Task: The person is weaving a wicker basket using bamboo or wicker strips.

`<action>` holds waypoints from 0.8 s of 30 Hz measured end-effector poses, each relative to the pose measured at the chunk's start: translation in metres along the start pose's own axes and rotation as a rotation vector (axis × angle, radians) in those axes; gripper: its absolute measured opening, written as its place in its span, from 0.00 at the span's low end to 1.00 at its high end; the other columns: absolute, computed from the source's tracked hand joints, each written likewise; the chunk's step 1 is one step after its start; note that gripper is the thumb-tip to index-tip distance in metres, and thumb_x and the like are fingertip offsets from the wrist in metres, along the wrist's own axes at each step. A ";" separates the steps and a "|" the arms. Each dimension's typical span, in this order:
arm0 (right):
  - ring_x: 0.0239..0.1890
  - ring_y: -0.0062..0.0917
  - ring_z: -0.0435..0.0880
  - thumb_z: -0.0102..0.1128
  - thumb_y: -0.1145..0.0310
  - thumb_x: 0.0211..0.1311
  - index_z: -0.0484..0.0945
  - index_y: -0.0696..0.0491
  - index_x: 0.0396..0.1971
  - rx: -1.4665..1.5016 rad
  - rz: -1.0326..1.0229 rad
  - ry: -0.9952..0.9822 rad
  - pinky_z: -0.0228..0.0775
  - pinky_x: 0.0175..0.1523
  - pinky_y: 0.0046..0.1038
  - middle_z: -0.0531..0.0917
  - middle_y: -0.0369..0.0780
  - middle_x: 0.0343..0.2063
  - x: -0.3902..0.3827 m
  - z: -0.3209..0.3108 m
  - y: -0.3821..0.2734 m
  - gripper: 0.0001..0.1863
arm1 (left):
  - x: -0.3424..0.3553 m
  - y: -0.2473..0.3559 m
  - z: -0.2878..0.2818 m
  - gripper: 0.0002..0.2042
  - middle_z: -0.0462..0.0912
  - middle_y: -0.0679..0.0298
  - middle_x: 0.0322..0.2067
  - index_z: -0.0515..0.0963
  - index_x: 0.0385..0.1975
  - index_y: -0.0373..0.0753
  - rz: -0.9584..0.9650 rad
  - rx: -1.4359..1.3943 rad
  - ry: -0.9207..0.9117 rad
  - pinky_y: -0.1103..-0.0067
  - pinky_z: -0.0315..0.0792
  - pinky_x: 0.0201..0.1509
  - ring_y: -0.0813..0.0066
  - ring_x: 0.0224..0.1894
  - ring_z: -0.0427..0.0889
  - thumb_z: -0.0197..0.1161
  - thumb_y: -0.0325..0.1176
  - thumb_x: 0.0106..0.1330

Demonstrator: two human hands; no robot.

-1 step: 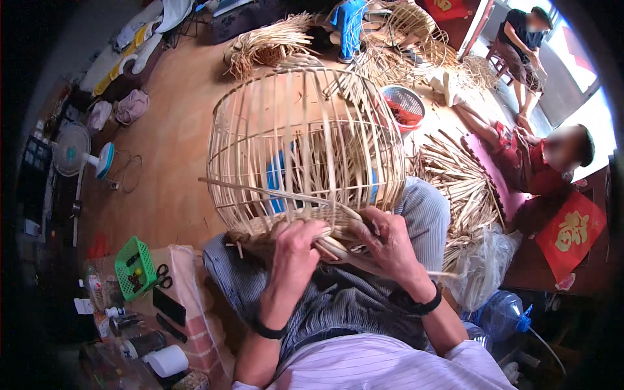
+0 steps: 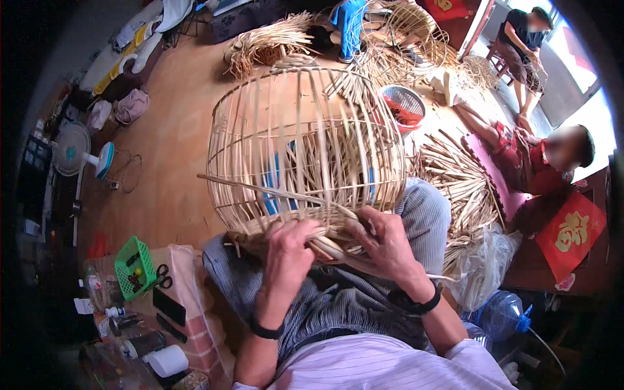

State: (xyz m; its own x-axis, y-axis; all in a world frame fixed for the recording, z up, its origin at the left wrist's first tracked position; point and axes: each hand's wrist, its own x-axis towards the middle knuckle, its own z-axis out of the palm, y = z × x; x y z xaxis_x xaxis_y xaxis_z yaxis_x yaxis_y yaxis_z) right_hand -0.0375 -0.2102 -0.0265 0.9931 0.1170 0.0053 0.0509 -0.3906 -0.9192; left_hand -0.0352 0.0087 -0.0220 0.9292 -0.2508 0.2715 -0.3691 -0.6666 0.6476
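Observation:
An unfinished wicker basket (image 2: 325, 211) lies across my lap, its open cage of pale stakes and thin hoops pointing away from me. Close to me is a dense woven band with thick twisted strands (image 2: 330, 248) along its near edge. My left hand (image 2: 289, 250) has its fingers curled over this edge, gripping the strands. On the other side, my right hand (image 2: 385, 244) pinches the weave between thumb and fingers. One long strand (image 2: 260, 189) slants across the stakes, its tip sticking out at the left. The fingertips of both hands are partly hidden.
On my left, a cloth-covered surface holds a green basket (image 2: 132, 266), scissors (image 2: 164, 277) and a phone (image 2: 169, 306). Loose straw (image 2: 455, 179) lies at right, near a seated person in red (image 2: 513, 156). A fan (image 2: 71, 149) stands far left; a bucket (image 2: 403, 107) sits beyond the basket.
My left hand has shifted slightly left and toward me along the woven edge. The right hand stays nearly in place. The slanting strand's tip has moved a little left and up.

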 end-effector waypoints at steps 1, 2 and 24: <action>0.28 0.20 0.74 0.67 0.65 0.75 0.81 0.63 0.41 -0.056 -0.034 -0.032 0.73 0.35 0.32 0.81 0.43 0.23 0.005 0.002 -0.006 0.14 | 0.001 -0.019 -0.001 0.19 0.90 0.52 0.38 0.87 0.44 0.38 0.005 0.003 -0.002 0.63 0.76 0.53 0.51 0.44 0.87 0.68 0.16 0.50; 0.26 0.22 0.76 0.67 0.64 0.76 0.80 0.64 0.41 -0.124 -0.042 -0.038 0.74 0.35 0.34 0.79 0.42 0.21 0.012 0.010 0.004 0.15 | 0.000 -0.038 0.003 0.19 0.90 0.54 0.38 0.87 0.43 0.38 -0.060 -0.034 -0.024 0.65 0.77 0.53 0.54 0.43 0.88 0.73 0.18 0.48; 0.36 0.21 0.82 0.61 0.54 0.78 0.86 0.62 0.45 0.327 0.348 -0.211 0.78 0.45 0.30 0.89 0.42 0.34 -0.020 -0.001 0.027 0.22 | 0.008 -0.045 -0.022 0.27 0.87 0.53 0.54 0.79 0.61 0.40 -0.020 -0.147 -0.347 0.67 0.75 0.66 0.59 0.58 0.85 0.75 0.33 0.60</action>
State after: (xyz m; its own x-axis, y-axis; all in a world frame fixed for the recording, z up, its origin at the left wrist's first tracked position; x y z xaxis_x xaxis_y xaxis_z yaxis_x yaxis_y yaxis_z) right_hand -0.0563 -0.2238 -0.0508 0.9007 0.2261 -0.3710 -0.3475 -0.1374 -0.9275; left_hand -0.0118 0.0522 -0.0331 0.8780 -0.4784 0.0165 -0.3260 -0.5723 0.7525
